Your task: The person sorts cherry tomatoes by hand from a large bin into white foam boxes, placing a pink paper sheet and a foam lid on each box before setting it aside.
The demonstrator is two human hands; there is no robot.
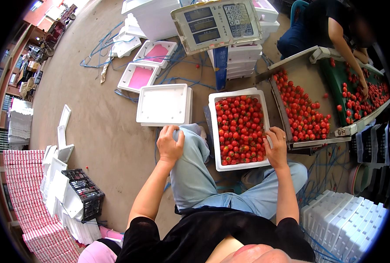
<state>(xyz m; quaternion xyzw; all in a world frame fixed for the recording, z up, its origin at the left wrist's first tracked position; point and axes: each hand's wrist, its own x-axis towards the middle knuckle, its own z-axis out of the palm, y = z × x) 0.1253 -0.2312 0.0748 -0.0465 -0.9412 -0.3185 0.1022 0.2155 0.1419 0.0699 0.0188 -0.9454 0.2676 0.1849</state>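
A white foam box [265,115] full of red cherry tomatoes [241,127] stands in front of me, below a scale's display. At its right rim my right hand [276,149] is closed, the thumb on the inner side by the tomatoes and the fingers bent over the edge. My left hand [169,144] rests on my left knee with the thumb apart from loosely bent fingers. It holds nothing. Just beyond it lies a white foam lid [163,103], on top of a stack.
Right of the box, a sorting tray [308,83] holds loose tomatoes; a co-worker's hand [364,89] reaches onto its green belt. The scale display [217,24] stands ahead on a blue post [220,68]. Pink-lined boxes [141,77], blue straps, a black crate [85,195] and foam stacks [341,219] lie around.
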